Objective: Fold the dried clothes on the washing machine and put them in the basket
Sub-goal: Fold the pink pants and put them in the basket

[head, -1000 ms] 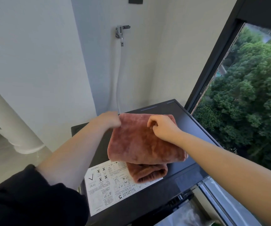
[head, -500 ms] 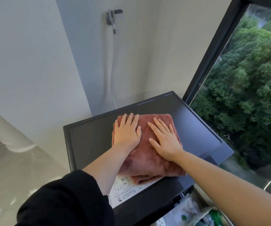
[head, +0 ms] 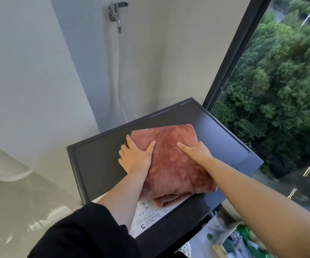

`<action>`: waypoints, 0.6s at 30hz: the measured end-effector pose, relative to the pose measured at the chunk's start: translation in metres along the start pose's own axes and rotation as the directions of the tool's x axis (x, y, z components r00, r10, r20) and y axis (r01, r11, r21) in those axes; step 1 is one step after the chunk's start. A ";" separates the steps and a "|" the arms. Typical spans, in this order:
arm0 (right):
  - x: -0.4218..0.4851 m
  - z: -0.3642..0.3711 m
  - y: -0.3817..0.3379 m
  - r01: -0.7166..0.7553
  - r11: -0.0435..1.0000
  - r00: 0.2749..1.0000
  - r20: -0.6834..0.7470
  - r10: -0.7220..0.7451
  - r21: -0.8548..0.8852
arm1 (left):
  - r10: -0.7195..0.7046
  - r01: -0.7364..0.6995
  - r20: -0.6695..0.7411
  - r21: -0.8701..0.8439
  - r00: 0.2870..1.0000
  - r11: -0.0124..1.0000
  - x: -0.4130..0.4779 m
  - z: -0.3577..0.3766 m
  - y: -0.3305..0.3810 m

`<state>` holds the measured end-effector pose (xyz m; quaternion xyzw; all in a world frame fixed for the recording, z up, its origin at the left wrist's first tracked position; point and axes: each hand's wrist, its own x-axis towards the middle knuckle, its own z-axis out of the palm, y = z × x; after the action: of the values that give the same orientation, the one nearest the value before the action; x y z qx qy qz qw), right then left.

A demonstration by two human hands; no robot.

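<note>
Both sides of the folded towel [head: 171, 164] are being gripped by left hand [head: 134, 157] and right hand [head: 197, 153], thumbs on top; towel is lying on the washing machine [head: 98, 164]; folding is looking done; basket move is remaining.

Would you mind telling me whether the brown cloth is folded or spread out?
Folded: the cloth lies in a compact stack on the washing machine, layered edges showing nearest.

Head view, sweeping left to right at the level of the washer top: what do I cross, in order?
White pipe → washing machine top → left hand → folded reddish-brown towel → right hand → trees outside the window.
</note>
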<state>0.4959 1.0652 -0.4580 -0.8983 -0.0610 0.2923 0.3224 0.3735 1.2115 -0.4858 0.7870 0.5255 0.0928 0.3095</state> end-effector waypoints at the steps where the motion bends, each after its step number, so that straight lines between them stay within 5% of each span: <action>1: 0.000 -0.004 -0.003 -0.041 0.998 0.999 0.030 0.042 -0.037 | -0.041 0.041 0.006 -0.039 0.999 0.998 -0.001 -0.002 0.000; 8: -0.017 -0.035 -0.013 -0.307 0.933 0.864 0.465 0.191 0.188 | -0.073 0.077 0.035 -0.123 0.997 0.989 -0.001 -0.006 -0.008; 18: -0.059 -0.010 0.025 -0.355 0.794 0.894 0.427 0.135 0.493 | 0.060 -0.048 0.125 -0.094 0.990 0.994 0.001 -0.015 -0.014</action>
<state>0.4508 1.0225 -0.4386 -0.6924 0.0866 0.5011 0.5118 0.3564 1.2212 -0.4823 0.7905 0.4784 0.0743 0.3753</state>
